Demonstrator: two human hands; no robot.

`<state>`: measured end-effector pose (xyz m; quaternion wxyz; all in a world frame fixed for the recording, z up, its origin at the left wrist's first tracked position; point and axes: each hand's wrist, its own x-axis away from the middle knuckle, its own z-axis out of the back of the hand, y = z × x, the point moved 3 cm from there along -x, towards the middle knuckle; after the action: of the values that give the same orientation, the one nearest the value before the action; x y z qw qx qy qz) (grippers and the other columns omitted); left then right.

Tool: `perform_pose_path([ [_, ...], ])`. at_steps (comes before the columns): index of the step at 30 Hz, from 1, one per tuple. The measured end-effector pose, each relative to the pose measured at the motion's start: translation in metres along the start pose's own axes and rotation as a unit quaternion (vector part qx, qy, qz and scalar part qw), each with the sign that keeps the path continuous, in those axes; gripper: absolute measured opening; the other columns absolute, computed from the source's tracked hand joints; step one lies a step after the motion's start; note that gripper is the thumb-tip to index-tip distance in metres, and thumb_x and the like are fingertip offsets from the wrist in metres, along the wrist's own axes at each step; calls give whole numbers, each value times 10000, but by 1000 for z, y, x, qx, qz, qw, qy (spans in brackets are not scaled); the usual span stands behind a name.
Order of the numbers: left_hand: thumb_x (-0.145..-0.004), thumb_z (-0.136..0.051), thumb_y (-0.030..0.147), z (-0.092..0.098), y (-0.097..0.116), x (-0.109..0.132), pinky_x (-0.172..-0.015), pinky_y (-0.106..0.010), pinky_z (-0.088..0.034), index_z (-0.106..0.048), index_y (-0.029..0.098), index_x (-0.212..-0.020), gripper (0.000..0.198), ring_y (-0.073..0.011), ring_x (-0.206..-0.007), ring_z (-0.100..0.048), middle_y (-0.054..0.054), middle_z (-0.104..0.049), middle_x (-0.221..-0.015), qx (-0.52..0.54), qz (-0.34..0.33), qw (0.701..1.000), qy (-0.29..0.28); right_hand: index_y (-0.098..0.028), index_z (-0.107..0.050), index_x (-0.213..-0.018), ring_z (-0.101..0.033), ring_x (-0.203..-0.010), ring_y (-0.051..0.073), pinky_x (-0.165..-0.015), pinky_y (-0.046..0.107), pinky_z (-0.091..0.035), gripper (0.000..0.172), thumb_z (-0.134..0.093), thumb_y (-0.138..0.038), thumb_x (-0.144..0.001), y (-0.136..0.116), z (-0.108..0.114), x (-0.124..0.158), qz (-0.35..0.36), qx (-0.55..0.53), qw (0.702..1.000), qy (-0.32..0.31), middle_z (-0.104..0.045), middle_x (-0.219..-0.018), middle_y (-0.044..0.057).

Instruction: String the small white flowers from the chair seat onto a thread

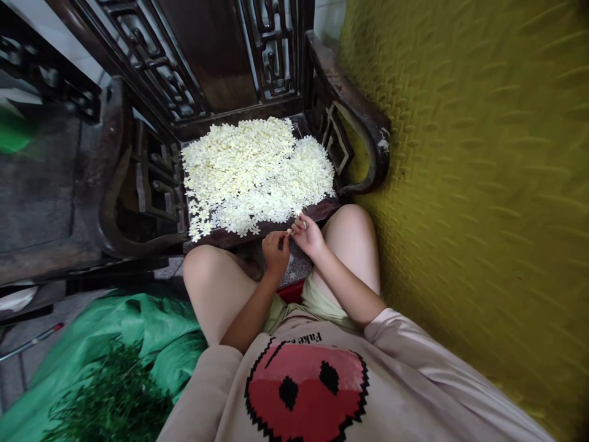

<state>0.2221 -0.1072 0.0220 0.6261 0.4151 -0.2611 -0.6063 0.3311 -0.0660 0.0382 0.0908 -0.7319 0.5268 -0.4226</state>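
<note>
A thick layer of small white and pale-yellow flowers [239, 162] covers most of the dark wooden chair seat [221, 238] before me. My left hand [276, 253] is at the seat's front edge, thumb and fingers pinched together. Close beside it, my right hand [309, 237] is also closed in a pinch, its fingertips near the lowest flowers. Something small and pale shows between the two hands, too tiny to name. A whitish spot sits on the right hand's fingers; whether it is a ring or a petal I cannot tell.
Carved armrests stand left [115, 184] and right [375, 141] of the seat. A yellow tread-patterned sheet [469, 184] rises at the right. At lower left lies a green plastic sheet [138, 313] with leafy greens [110, 393]. A dark wooden bench [37, 190] stands further left.
</note>
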Motion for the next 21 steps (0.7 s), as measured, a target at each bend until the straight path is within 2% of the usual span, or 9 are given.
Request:
perform_pose_path([
  [6, -821, -500, 295, 3, -12, -9, -808, -307, -386, -594, 200, -854, 137, -171, -813, -542, -51, -606, -865, 48, 85, 994, 53, -218, -302, -608, -234, -434, 82, -546, 247, -388, 272, -505, -276, -780, 6, -1, 2, -35, -16, 999, 10, -207, -487, -87],
  [10, -804, -502, 260, -7, -33, -10, -727, -261, -409, -547, 189, -835, 90, -138, -744, -533, -32, -577, -823, 132, 188, 970, 81, -212, -354, -631, -224, -397, 71, -452, 212, -296, 185, -475, -227, -770, 12, 7, -4, -72, 3, 995, 74, -217, -456, -97],
  [13, -782, -515, 231, -15, -48, -8, -714, -240, -415, -510, 182, -815, 59, -120, -737, -532, -19, -555, -798, 185, 243, 949, 81, -201, -402, -650, -215, -373, 62, -415, 202, -234, 128, -441, -203, -771, 17, 15, -7, -100, 40, 985, 132, -211, -434, -102],
  [16, -763, -536, 219, -20, -53, -9, -679, -222, -419, -507, 179, -813, 70, -113, -737, -533, -14, -553, -794, 205, 269, 939, 62, -191, -428, -658, -227, -362, 55, -406, 201, -223, 105, -439, -199, -763, 19, 16, -7, -102, 56, 984, 132, -219, -427, -104],
  [19, -767, -526, 212, -22, -47, -27, -635, -222, -421, -512, 174, -818, 65, -112, -704, -534, -12, -555, -784, 218, 292, 929, 63, -188, -434, -658, -245, -363, 51, -409, 203, -229, 94, -464, -204, -746, 18, 14, -6, -82, 54, 988, 118, -238, -433, -101],
  [21, -782, -520, 233, -26, -40, -54, -633, -229, -426, -521, 171, -841, 86, -115, -693, -539, -14, -559, -779, 215, 296, 928, 70, -190, -433, -656, -250, -365, 51, -411, 205, -229, 99, -481, -210, -740, 17, 13, -5, -73, 51, 989, 118, -240, -439, -100],
])
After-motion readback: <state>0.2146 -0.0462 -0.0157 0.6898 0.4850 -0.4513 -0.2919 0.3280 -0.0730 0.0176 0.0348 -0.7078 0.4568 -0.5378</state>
